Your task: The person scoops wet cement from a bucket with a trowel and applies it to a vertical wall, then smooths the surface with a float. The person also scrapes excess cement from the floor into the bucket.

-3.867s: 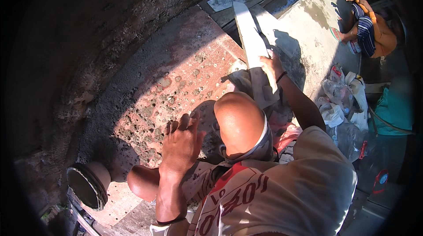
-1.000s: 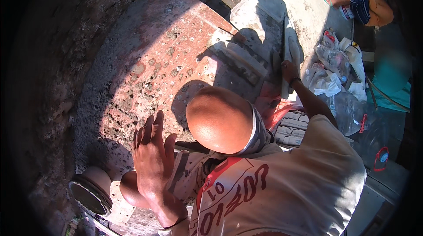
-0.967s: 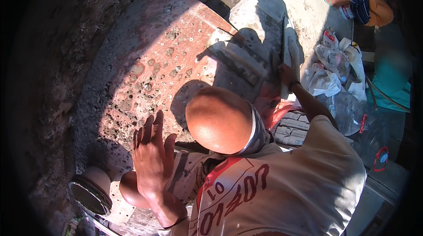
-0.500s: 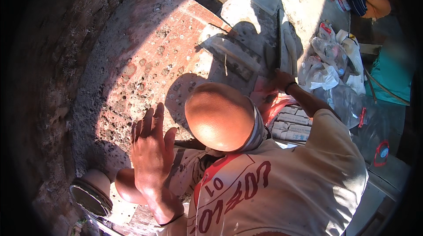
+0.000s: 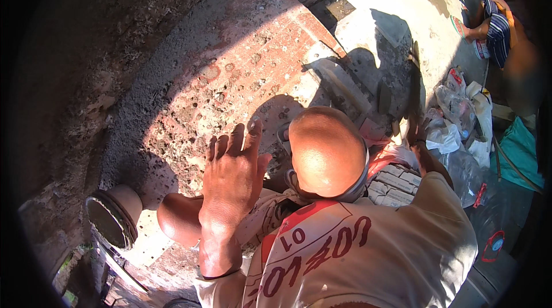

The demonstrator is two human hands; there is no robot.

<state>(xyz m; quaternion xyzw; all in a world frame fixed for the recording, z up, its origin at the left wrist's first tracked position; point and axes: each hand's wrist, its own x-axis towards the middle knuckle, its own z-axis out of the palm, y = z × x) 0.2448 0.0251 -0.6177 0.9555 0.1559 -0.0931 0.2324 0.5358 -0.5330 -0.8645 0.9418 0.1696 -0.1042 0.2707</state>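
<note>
Wearer's hands: two, left hand (image 5: 231,173) and right hand (image 5: 417,134). Digits visible on the left: five, thumb included. Bare knees (image 5: 326,152): two. Other person (image 5: 497,35): one. Mortar-filled bucket (image 5: 125,200) at left: one. Reddish board (image 5: 313,25): one. Mortar lumps (image 5: 215,106): many, past counting. Teal sheet (image 5: 520,150): one. Grey packs (image 5: 397,184): several, partly hidden, exact number unclear. Clear plastic bottles (image 5: 460,169): overlapping, no firm count.

Left hand (image 5: 231,178), 4 fingers (image 5: 236,139) straight; right hand (image 5: 418,137) (shadowed) out rightward.
</note>
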